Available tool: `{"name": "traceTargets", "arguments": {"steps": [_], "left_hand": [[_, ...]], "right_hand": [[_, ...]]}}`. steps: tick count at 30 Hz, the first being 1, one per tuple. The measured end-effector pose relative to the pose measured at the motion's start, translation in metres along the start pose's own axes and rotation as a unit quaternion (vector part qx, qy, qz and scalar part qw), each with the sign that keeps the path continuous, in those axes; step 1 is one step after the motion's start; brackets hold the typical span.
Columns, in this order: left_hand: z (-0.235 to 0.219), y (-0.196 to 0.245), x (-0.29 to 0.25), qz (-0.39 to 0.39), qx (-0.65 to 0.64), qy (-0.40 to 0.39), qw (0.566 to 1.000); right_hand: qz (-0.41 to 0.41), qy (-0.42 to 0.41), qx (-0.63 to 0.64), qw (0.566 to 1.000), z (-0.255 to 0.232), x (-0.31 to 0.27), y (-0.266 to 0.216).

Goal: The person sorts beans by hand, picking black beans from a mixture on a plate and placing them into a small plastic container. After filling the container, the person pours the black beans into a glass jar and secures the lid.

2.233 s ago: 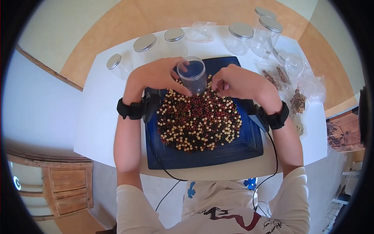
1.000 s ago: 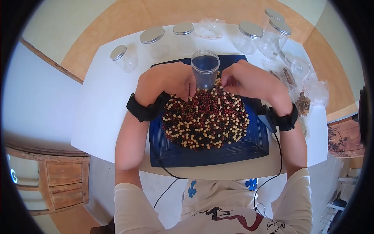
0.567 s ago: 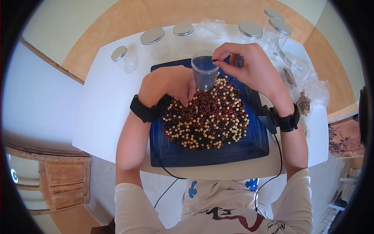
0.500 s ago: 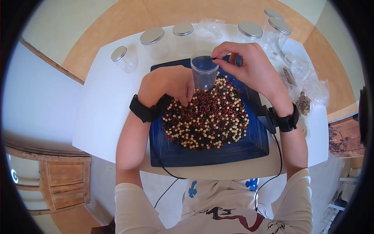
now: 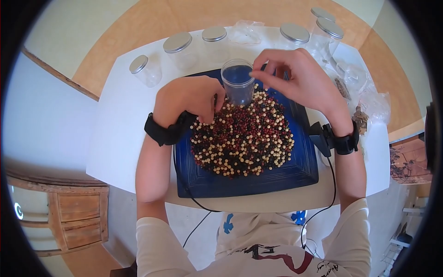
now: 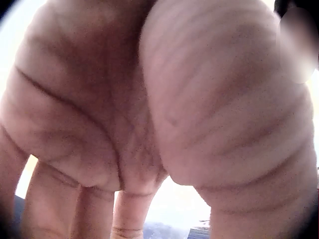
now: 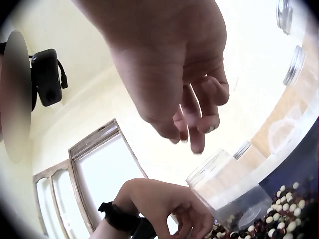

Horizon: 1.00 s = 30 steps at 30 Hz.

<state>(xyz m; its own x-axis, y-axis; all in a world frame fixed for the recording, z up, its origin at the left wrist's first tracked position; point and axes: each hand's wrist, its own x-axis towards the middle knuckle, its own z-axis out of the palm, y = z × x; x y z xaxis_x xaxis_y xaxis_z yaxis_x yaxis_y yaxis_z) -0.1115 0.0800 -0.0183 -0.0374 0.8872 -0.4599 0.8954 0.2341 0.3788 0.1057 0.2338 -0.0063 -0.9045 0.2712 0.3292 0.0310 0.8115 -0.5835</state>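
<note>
- A white table (image 5: 115, 143) with curved edges in the head view.
- Beyond it, a tan band (image 5: 115, 48); wall or floor, unclear.
- At left, a pale bluish surface edged by a dark wooden strip (image 5: 60, 74).
- Lower left, panelled woodwork (image 5: 82, 231), a glowing ring (image 5: 18, 211) beside it.
- At right, a pinkish panel (image 5: 410, 164) with dark branches.
- Right wrist view: cream wall (image 7: 94, 107), bright wood-framed window (image 7: 108, 174).
</note>
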Motion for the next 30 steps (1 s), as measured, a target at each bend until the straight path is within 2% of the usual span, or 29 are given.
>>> {"name": "traceTargets", "arguments": {"steps": [1, 2, 4, 5, 6, 8, 10, 12, 13, 19, 30], "left_hand": [[-0.002, -0.001, -0.001, -0.001, 0.004, 0.002, 1.0], [-0.004, -0.002, -0.003, -0.001, 0.008, 0.004, 1.0], [-0.009, 0.0, -0.01, -0.001, 0.003, 0.015, 1.0], [-0.013, 0.002, -0.015, -0.001, -0.002, 0.026, 1.0], [-0.017, 0.004, -0.022, -0.001, 0.0, 0.023, 1.0], [-0.029, 0.017, -0.041, -0.021, -0.094, 0.1, 0.99], [-0.035, 0.032, -0.056, -0.026, -0.076, 0.119, 0.99], [-0.036, 0.032, -0.06, 0.073, -0.032, 0.282, 0.956], [-0.036, 0.028, -0.053, 0.143, -0.002, 0.327, 0.934], [-0.033, 0.023, -0.026, 0.206, 0.014, 0.381, 0.901], [-0.029, 0.019, -0.014, 0.195, 0.015, 0.367, 0.909]], "right_hand": [[0.007, -0.062, 0.001, 0.998, -0.002, -0.001, 0.002], [0.008, -0.062, 0.001, 0.998, 0.0, -0.002, 0.009], [-0.062, -0.15, -0.001, 0.987, 0.008, -0.004, 0.022], [0.013, -0.223, -0.011, 0.975, 0.006, -0.004, 0.017], [0.015, -0.22, -0.009, 0.975, 0.009, -0.006, 0.021], [0.002, -0.211, -0.037, 0.977, 0.022, -0.01, 0.032], [0.013, -0.203, -0.05, 0.978, 0.027, -0.012, 0.034], [0.021, -0.197, -0.065, 0.978, 0.03, -0.012, 0.034], [0.027, -0.202, -0.063, 0.977, 0.031, -0.012, 0.035], [0.036, -0.222, -0.046, 0.973, 0.033, -0.009, 0.036], [0.048, -0.246, -0.026, 0.968, 0.036, -0.007, 0.036]]}}
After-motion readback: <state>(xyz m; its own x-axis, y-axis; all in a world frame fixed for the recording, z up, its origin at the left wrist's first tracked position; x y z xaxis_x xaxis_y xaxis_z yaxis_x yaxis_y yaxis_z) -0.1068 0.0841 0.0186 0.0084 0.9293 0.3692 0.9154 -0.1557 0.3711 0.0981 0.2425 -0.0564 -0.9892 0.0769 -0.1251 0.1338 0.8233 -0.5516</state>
